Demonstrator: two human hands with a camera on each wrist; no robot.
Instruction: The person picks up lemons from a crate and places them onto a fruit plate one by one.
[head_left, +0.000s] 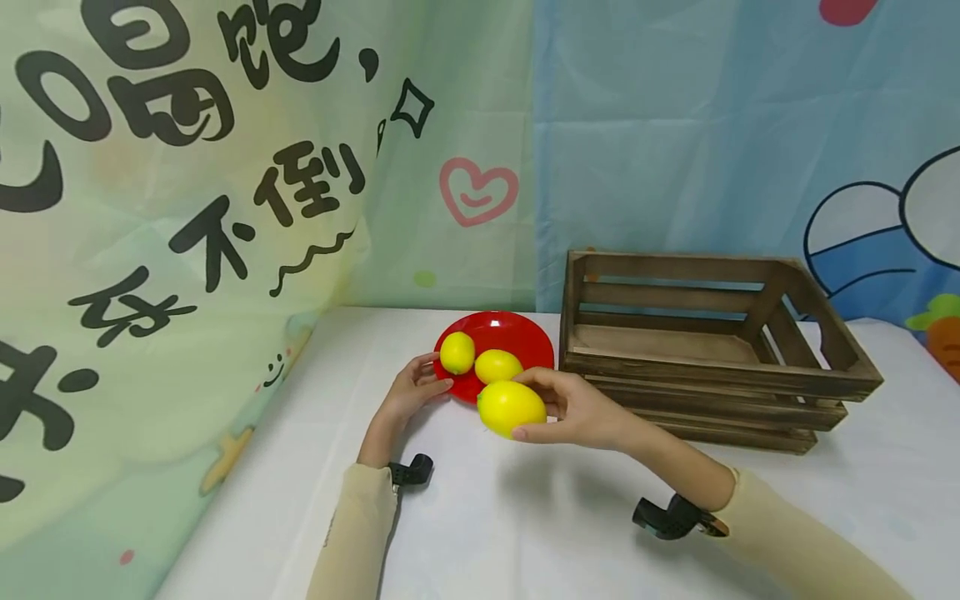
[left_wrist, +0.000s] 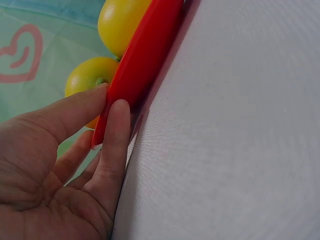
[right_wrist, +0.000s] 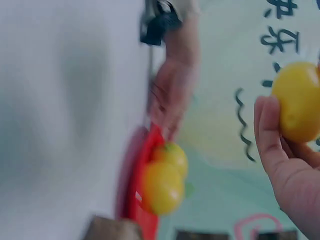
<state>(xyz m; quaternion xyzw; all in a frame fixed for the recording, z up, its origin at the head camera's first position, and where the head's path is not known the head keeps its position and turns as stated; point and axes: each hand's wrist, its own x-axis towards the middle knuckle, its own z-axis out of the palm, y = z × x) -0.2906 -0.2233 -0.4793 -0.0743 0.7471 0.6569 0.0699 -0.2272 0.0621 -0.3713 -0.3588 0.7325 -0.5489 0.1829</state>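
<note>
A red plate (head_left: pixel 525 333) lies on the white table with two yellow lemons on it, one lemon (head_left: pixel 457 352) at its left and another lemon (head_left: pixel 498 366) nearer the middle. My left hand (head_left: pixel 411 388) pinches the plate's left rim; in the left wrist view the thumb is over the rim of the plate (left_wrist: pixel 145 55) and fingers are beneath it. My right hand (head_left: pixel 581 410) grips a third lemon (head_left: pixel 512 408) between thumb and fingers, held up in front of the plate's near edge. That lemon (right_wrist: pixel 297 102) also shows in the right wrist view, raised off the table.
A brown slatted wooden crate (head_left: pixel 720 367) stands on the table right of the plate, its inside floor visible. Behind the table hangs a printed cloth backdrop (head_left: pixel 465 250) with lettering and a heart. Black wrist cameras (head_left: pixel 671 517) sit on both sleeves.
</note>
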